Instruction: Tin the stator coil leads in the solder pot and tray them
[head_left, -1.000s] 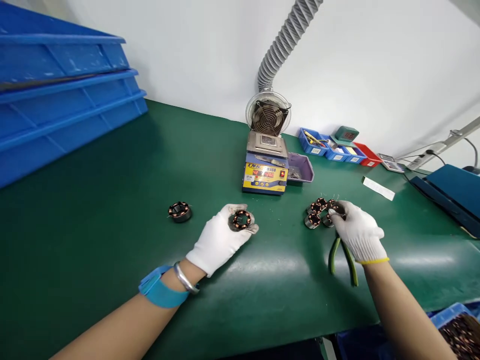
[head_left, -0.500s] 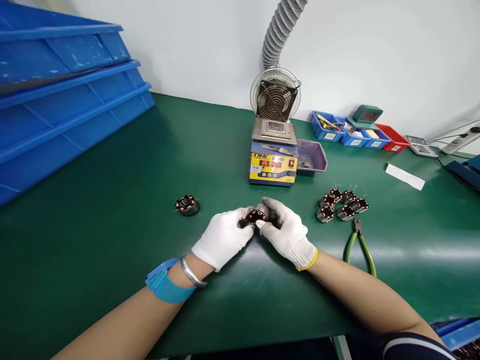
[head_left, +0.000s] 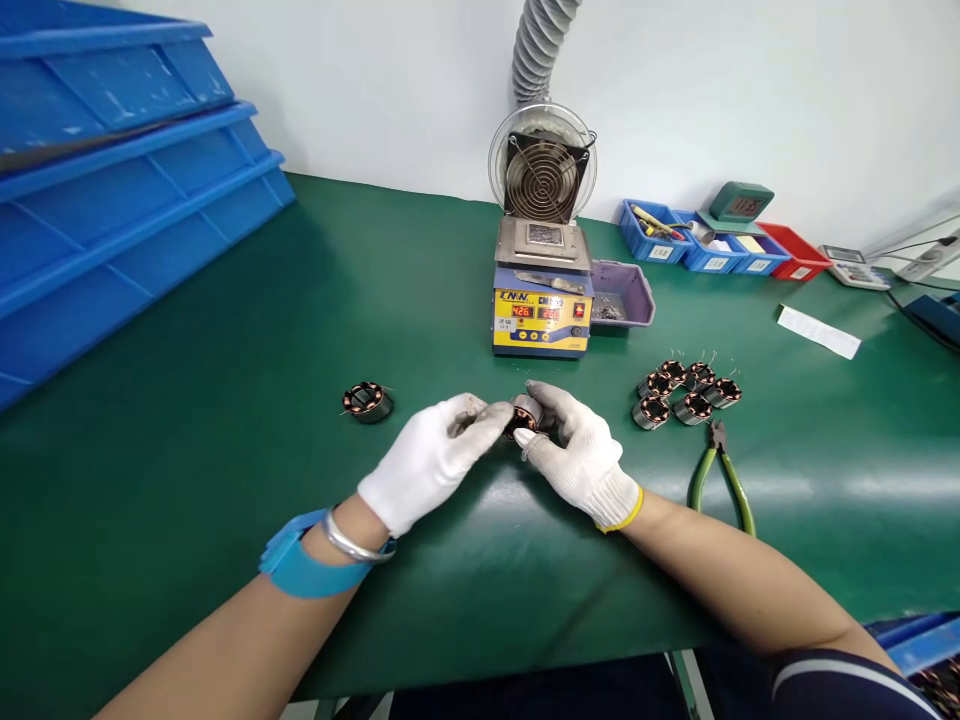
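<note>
White gloves [head_left: 420, 462], silver bangle [head_left: 351, 545]

Smooth metal ring [head_left: 529, 406], knit cloth gloves [head_left: 579, 455], glossy tabletop [head_left: 814, 490].

On the blue-and-yellow box-shaped device [head_left: 541, 338] in front of you, you can read "CMW"; its red-lit left display [head_left: 523, 312] shows 426. The white paper labels [head_left: 660, 252] on your small blue plastic bins [head_left: 636, 238] are too small to read.

1. Green tabletop [head_left: 315, 300], bearing the yellow-fronted unit [head_left: 541, 338].
2. Left of the unit: stacked blue crates [head_left: 135, 215], one copper-wound ring [head_left: 373, 413].
3. Right of it: purple tray [head_left: 637, 303], blue bins [head_left: 697, 262], red bin [head_left: 814, 266], calculator [head_left: 855, 270], paper strip [head_left: 817, 331], six copper-wound rings [head_left: 694, 417], green-handled cutters [head_left: 718, 441].
</note>
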